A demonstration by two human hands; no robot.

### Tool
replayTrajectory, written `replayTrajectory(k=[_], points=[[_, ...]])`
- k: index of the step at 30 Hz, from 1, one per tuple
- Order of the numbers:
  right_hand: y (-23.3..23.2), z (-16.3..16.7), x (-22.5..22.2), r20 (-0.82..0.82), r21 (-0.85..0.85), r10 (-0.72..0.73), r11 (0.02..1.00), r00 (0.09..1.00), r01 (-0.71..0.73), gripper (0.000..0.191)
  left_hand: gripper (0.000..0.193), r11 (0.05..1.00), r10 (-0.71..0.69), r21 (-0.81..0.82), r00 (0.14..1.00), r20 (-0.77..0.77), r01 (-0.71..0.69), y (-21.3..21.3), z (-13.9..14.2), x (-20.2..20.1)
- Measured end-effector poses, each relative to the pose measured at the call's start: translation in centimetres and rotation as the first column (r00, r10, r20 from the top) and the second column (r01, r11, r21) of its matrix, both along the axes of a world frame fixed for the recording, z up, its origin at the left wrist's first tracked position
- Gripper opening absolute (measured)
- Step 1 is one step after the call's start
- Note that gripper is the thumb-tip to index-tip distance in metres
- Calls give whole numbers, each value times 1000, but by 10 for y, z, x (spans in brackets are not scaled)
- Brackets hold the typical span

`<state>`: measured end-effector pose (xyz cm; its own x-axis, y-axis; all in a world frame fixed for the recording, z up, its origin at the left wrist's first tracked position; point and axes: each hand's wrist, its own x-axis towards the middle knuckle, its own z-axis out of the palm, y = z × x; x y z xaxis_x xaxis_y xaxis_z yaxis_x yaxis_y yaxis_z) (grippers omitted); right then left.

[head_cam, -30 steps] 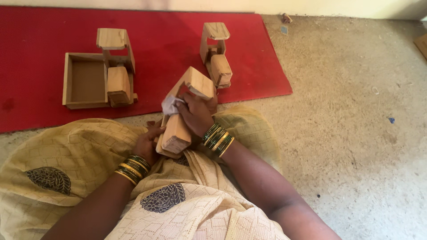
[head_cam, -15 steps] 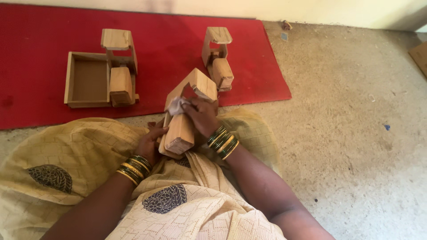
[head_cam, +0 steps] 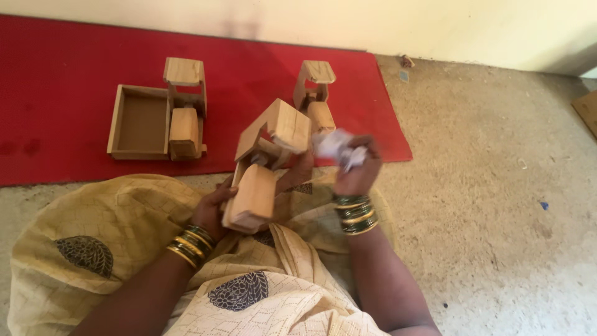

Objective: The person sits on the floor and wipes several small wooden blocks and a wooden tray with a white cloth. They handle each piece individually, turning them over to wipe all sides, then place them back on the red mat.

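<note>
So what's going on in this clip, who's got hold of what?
A person sitting on the floor holds a wooden piece from below in the left hand, above the lap. The right hand is beside it, closed on a crumpled white wad of cloth or paper, apart from the wood. On the red mat ahead lie two similar wooden pieces and a shallow wooden tray.
</note>
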<state>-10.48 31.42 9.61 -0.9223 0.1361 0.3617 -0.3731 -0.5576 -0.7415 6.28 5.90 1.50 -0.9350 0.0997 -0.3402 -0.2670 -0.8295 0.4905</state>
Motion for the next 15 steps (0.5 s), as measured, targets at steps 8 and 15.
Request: replayTrajectory(k=[8,15], points=[[-1,-16,-6,297,-41,443,891,846,-452,31,74,970,-232,52,968,-95,237,-21,-13,1],[-6,-83,-47,319,524,520,599,792,-605,38,69,961,-270,37,960,-71,273,-29,-62,2]])
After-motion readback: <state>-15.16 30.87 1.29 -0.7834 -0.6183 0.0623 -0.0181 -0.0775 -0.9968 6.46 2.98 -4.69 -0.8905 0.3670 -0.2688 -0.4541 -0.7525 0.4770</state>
